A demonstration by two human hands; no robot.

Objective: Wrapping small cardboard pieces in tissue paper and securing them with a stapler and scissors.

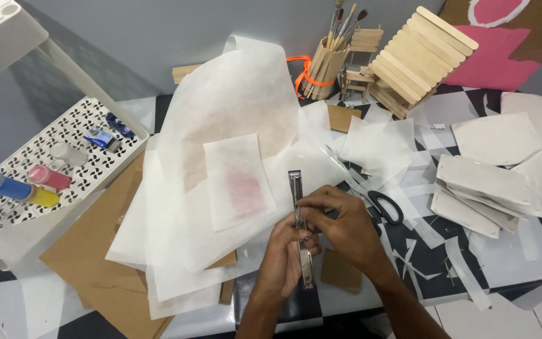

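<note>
Hands [286,248] [340,220] both clench an opened stapler [301,229] just right of white sheets [233,163], seemingly loading it; next needs steady fingers.

A plain grey wall [158,31] stood behind the black-and-white checkered table [534,226], beside a white perforated shelf [32,157].

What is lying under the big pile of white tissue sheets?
Brown cardboard sticks out below and left of the white tissue sheets; a reddish patch shows through one sheet. How far the cardboard runs underneath, and anything else there, is covered. Both hands hold an opened stapler nearby.
</note>
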